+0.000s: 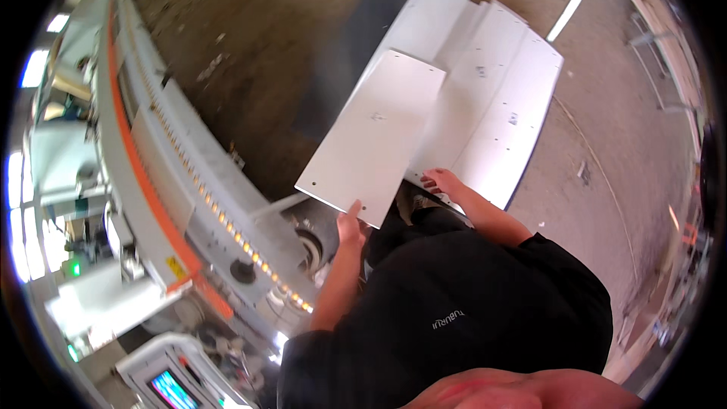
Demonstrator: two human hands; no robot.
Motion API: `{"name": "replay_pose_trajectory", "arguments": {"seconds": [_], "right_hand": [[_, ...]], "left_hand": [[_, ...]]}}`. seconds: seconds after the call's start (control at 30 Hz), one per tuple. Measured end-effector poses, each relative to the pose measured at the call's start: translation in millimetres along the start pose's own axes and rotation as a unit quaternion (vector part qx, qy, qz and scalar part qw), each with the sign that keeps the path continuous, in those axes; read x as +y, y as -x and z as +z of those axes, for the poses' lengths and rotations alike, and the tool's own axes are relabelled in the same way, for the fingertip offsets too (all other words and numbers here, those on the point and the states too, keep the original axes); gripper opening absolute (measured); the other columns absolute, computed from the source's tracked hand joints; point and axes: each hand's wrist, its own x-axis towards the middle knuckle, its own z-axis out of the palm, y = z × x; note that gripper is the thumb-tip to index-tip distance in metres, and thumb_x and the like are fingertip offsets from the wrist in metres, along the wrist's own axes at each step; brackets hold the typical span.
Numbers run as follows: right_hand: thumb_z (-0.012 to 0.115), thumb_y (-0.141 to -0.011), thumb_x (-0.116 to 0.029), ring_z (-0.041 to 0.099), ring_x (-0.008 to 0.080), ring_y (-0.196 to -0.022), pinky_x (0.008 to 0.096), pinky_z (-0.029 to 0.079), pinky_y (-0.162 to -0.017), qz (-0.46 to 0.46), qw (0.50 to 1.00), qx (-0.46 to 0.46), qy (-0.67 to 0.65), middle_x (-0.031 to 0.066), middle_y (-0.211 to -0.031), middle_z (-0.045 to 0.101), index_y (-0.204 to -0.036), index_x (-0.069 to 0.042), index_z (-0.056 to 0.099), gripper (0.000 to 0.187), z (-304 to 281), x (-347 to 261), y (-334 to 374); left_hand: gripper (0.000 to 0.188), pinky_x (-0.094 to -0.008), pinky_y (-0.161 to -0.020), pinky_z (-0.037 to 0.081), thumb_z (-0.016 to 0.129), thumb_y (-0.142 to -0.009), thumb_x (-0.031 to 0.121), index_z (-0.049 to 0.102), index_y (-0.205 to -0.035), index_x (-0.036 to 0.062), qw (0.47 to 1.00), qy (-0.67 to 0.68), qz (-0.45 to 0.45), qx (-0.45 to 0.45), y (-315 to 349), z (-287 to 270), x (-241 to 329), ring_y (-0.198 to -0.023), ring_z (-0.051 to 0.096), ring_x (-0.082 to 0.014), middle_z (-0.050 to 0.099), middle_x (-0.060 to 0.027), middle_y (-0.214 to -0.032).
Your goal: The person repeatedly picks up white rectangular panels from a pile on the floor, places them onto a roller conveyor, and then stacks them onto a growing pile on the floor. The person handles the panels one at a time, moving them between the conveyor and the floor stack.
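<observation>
A white rectangular panel [371, 132] with small dark holes near its corners lies slanted in front of me. My left hand [351, 227] grips its near edge, one finger on the top face and the others out of sight below. Beneath and to the right, more white panels [496, 106] overlap, with rows of small holes and little marks. My right hand [445, 183] is beside the near edge of these panels, its fingers loosely apart and nothing seen in them. Whether it touches the edge is hard to tell.
On the left runs a long machine with an orange strip [132, 151] and a row of yellowish rollers [204, 193]. A control box with a lit screen [174, 390] stands at the lower left. A dark grey sheet [341, 60] lies beyond the panels. Metal frame bars [564, 17] rise far right.
</observation>
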Motion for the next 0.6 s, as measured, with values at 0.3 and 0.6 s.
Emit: {"name": "replay_pose_trajectory", "arguments": {"seconds": [0.3, 0.6], "right_hand": [[0.071, -0.093, -0.029, 0.069, 0.0190, -0.091, 0.0387, 0.057, -0.083, 0.131, 0.947, -0.009, -0.294, 0.0035, -0.086, 0.069, -0.097, -0.009, 0.061, 0.023, 80.6, 24.4, -31.7], [0.068, -0.097, -0.033, 0.069, 0.0207, -0.100, 0.0365, 0.056, -0.092, 0.034, 0.952, -0.165, -0.254, 0.0048, -0.104, 0.072, -0.113, -0.008, 0.063, 0.030, 168.9, 18.7, 8.4]], "left_hand": [[0.027, -0.0380, -0.088, 0.054, 0.060, -0.093, 0.001, 0.062, -0.118, -0.0073, 0.984, 0.131, 0.113, 0.047, 178.0, -55.8, -29.6, -0.102, 0.068, -0.0255, 0.069, -0.0149, -0.110], [0.033, -0.0383, -0.089, 0.052, 0.064, -0.091, 0.012, 0.062, -0.120, -0.0028, 0.952, 0.187, 0.224, 0.090, 319.0, -197.6, -107.3, -0.101, 0.066, -0.0237, 0.068, -0.0117, -0.112]]}}
